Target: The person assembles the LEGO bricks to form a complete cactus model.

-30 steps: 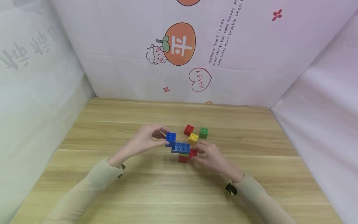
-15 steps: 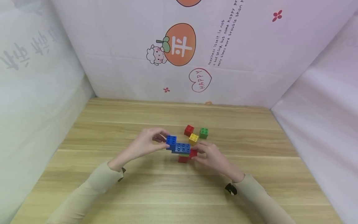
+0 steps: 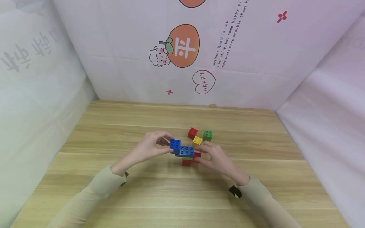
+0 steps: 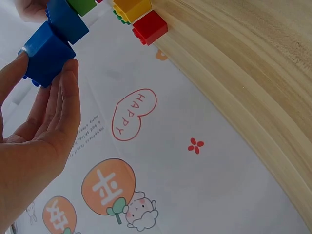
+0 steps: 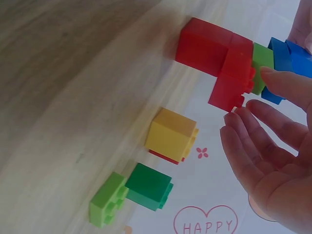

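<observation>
My left hand (image 3: 148,146) pinches a square blue brick (image 3: 175,145) between thumb and fingers. That brick overlaps the left end of a long blue brick (image 3: 186,151), the top layer of a stack. Below it the stack has a light green brick (image 5: 263,61) and red bricks (image 5: 204,46); one red brick (image 5: 228,91) juts out toward the right hand. My right hand (image 3: 215,157) holds the stack's right side, its thumb by the light green layer and its fingertips at the jutting red brick.
Behind the stack on the wooden table (image 3: 142,196) lie a yellow brick (image 3: 197,141), a red brick (image 3: 192,133) and a green brick (image 3: 208,135). A loose light green brick (image 5: 108,200) shows in the right wrist view. White printed sheets (image 3: 128,72) enclose the table.
My left hand has come slightly down and to the right with the square blue brick, which now overlaps more of the long blue brick. The right hand has stayed nearly still.
</observation>
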